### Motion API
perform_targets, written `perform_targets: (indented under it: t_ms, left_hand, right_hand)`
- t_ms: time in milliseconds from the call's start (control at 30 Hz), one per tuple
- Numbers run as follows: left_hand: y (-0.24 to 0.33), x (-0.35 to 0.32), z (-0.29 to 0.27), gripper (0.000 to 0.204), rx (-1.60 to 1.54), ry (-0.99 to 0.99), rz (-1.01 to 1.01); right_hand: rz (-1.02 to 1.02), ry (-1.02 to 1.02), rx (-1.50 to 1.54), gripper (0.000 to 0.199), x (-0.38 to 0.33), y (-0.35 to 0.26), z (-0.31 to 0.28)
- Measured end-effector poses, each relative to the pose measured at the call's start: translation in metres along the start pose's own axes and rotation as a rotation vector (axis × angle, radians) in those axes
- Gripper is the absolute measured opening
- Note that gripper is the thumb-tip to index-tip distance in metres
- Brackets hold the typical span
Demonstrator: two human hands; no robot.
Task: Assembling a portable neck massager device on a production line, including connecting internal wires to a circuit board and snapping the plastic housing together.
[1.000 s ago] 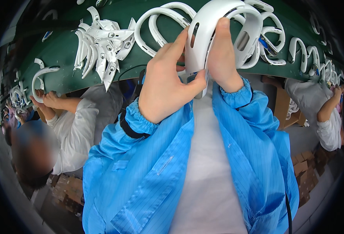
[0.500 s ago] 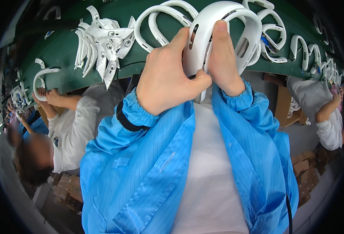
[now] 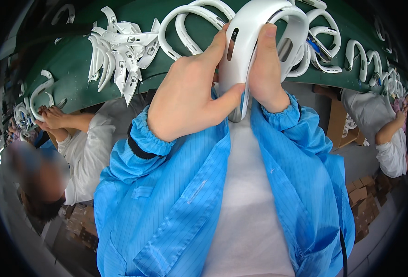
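A glossy white U-shaped shell, which looks like a neck fan [image 3: 244, 37], is held up between my hands at the table's near edge. A dark oval slot shows on its left side, and a longer vent on its right arm. My left hand [image 3: 192, 90] lies along its left side, thumb pressed near the lower end and forefinger up beside the slot. My right hand [image 3: 266, 69] reaches into the curve, its thumb pointing up along the inner edge. The other fingers of both hands are partly hidden.
On the green table [image 3: 79, 85] lies a pile of curved white pieces [image 3: 125, 51] to the left. More white looped shells [image 3: 169, 32] lie behind and right. Co-workers sit at left [image 3: 88, 147] and right [image 3: 391, 134]. Cardboard boxes [image 3: 363, 198] stand on the floor.
My left hand has shifted left and slightly down, its thumb sliding off the shell's middle toward the edge. The shell has turned slightly. The co-worker at left has moved the white loop they hold.
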State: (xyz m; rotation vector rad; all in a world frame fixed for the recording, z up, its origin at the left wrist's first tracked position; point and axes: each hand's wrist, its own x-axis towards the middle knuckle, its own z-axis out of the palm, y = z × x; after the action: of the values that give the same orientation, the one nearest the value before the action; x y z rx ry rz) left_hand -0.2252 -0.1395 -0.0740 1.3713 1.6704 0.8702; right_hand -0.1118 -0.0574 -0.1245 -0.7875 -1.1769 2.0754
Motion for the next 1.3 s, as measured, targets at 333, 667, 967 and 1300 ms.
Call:
perform_targets:
  t_ms: [333,667,967,1300]
  left_hand:
    - [-0.019,0.006,0.002,0.075,-0.216,0.024,-0.004]
    - [-0.019,0.002,0.001,0.051,0.003,0.646,0.335]
    - [-0.026,0.062,0.002,0.053,0.114,0.648,0.920]
    - [-0.019,0.054,0.027,0.060,0.101,0.615,0.611]
  right_hand:
    - [0.104,-0.064,0.264,0.062,0.009,-0.010,0.018]
    - [0.103,-0.384,0.535,0.063,0.016,-0.005,0.003]
    - [-0.089,-0.256,0.158,0.051,0.013,-0.001,0.027]
    - [-0.382,-0.170,-0.651,0.042,0.004,0.008,0.003]
